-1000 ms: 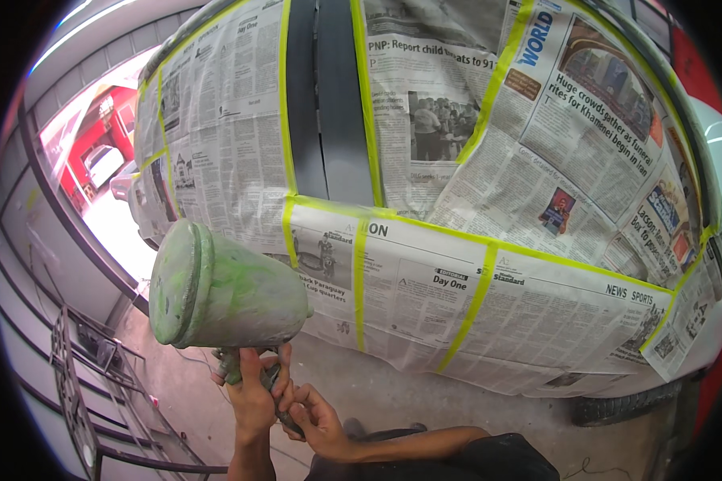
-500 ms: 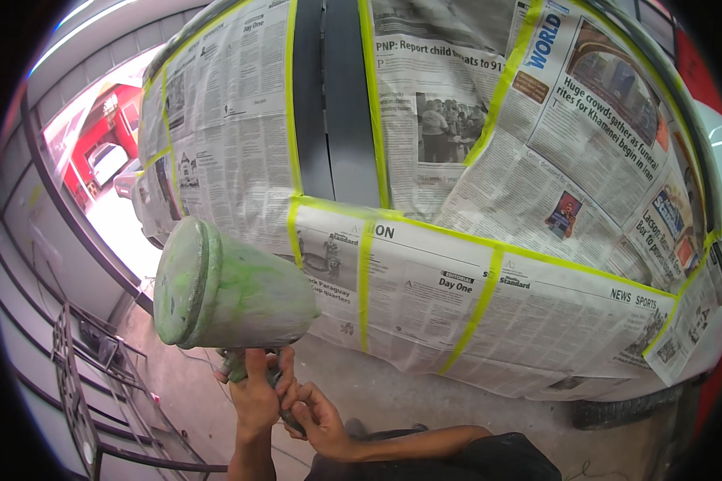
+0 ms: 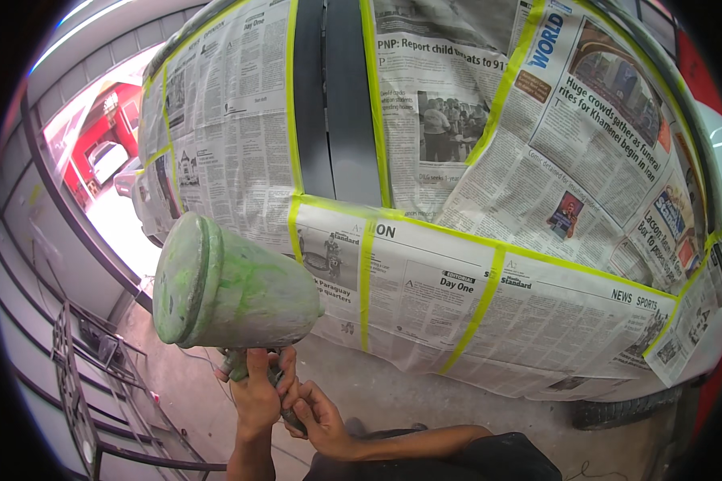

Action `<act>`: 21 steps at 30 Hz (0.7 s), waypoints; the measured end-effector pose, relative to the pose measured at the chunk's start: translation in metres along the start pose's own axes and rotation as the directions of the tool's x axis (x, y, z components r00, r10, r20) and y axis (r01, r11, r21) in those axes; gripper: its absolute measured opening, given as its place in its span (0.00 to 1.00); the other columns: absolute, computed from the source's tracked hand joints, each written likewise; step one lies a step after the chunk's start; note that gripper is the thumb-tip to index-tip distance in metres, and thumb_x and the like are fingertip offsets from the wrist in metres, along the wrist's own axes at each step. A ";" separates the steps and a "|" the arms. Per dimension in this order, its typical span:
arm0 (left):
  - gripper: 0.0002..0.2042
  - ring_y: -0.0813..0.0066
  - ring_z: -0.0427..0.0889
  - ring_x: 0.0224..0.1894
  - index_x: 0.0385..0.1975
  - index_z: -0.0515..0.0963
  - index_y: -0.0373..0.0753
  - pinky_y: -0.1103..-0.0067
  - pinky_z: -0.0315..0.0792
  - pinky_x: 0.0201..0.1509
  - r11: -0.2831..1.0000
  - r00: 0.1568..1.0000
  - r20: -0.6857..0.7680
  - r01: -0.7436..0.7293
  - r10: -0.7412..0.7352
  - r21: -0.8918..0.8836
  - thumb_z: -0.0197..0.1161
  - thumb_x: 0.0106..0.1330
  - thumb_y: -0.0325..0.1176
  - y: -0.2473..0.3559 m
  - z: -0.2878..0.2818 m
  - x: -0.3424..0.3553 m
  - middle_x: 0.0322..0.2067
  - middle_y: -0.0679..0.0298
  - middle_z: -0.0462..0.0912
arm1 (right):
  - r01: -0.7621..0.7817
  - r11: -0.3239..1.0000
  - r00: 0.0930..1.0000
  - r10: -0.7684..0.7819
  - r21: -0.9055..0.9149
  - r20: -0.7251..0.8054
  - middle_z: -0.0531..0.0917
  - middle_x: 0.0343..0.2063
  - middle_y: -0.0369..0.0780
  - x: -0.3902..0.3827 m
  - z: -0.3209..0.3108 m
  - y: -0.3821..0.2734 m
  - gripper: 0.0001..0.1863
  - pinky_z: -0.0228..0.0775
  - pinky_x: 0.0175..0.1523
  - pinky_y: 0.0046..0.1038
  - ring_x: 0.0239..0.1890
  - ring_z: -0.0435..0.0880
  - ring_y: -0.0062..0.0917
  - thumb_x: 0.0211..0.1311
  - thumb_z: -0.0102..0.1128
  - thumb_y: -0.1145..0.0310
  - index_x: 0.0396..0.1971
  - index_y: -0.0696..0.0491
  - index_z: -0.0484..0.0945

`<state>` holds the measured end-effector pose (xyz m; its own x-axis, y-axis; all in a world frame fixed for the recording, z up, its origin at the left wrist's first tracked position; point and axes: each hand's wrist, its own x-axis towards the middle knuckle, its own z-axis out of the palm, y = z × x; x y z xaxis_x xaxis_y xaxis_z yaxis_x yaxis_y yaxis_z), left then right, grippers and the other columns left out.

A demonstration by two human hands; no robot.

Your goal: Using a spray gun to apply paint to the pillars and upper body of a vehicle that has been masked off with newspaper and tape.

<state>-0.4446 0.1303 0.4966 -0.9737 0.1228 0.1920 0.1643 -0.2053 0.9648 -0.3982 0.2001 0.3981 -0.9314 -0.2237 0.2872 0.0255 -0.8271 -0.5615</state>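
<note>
A paint spray gun (image 3: 237,365) with a large lidded cup (image 3: 253,289), pale and smeared with green, is in my hands at lower left. My left hand (image 3: 258,397) is wrapped round its handle, just under the cup. Lower on the handle, the fingers of my right hand (image 3: 322,418) are closed round its bottom end. The cup hides the gun's nozzle. Beyond stands a car body masked with newspaper (image 3: 425,280) and yellow-green tape (image 3: 473,313). Between the papers a bare dark grey upright panel (image 3: 349,136) shows, with a narrow seam down it.
A black metal frame rack (image 3: 80,385) stands on the concrete floor (image 3: 184,393) at left. Past the bright doorway (image 3: 108,224) is a parked white vehicle (image 3: 108,160). The masked car's tire (image 3: 622,410) shows at lower right. A thin cord lies near my arm.
The spray gun's cup has shifted very slightly up and to the right. Both hands keep their hold, and the masked car is unchanged.
</note>
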 end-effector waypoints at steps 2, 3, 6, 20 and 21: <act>0.23 0.84 0.59 0.11 0.43 0.63 0.32 0.86 0.57 0.07 1.000 1.000 0.007 0.012 -0.012 -0.006 0.43 0.72 0.52 -0.001 0.000 0.001 0.22 0.63 0.63 | 0.001 1.000 1.000 -0.002 0.005 0.005 0.65 0.24 0.34 0.000 0.001 0.000 0.09 0.51 0.25 0.18 0.19 0.59 0.14 0.74 0.40 0.65 0.40 0.55 0.63; 0.23 0.84 0.58 0.11 0.42 0.63 0.33 0.86 0.56 0.07 1.000 1.000 -0.009 0.005 -0.005 -0.010 0.43 0.72 0.53 -0.003 0.000 0.001 0.22 0.63 0.63 | 0.007 1.000 1.000 -0.007 0.014 0.000 0.65 0.24 0.34 0.000 0.001 0.000 0.08 0.51 0.25 0.18 0.19 0.60 0.14 0.74 0.40 0.65 0.40 0.55 0.63; 0.23 0.85 0.58 0.11 0.41 0.63 0.33 0.86 0.56 0.07 1.000 0.999 -0.041 -0.010 0.009 -0.013 0.44 0.72 0.53 -0.002 0.002 0.004 0.22 0.64 0.63 | 0.010 1.000 1.000 -0.010 0.019 -0.007 0.65 0.24 0.33 0.002 0.002 0.000 0.07 0.51 0.24 0.17 0.19 0.60 0.14 0.74 0.40 0.65 0.40 0.53 0.63; 0.23 0.85 0.58 0.11 0.38 0.65 0.35 0.86 0.55 0.07 0.992 0.998 0.058 0.004 0.003 -0.125 0.45 0.71 0.55 -0.001 -0.004 0.010 0.22 0.64 0.63 | -0.020 1.000 0.998 0.020 -0.003 0.052 0.67 0.25 0.34 0.004 -0.004 0.000 0.09 0.55 0.26 0.17 0.20 0.62 0.14 0.74 0.39 0.63 0.42 0.53 0.62; 0.23 0.85 0.58 0.11 0.39 0.65 0.35 0.86 0.55 0.07 0.989 0.998 0.064 -0.001 0.010 -0.146 0.46 0.70 0.55 0.000 -0.005 0.011 0.22 0.64 0.63 | -0.011 1.000 0.999 0.012 -0.026 0.048 0.67 0.28 0.33 0.004 -0.004 0.001 0.09 0.56 0.27 0.16 0.22 0.63 0.13 0.74 0.40 0.64 0.45 0.53 0.62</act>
<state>-0.4555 0.1271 0.4981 -0.9599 0.1827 0.2126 0.1401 -0.3444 0.9283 -0.4033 0.2002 0.3957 -0.9123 -0.2582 0.3178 0.0261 -0.8112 -0.5842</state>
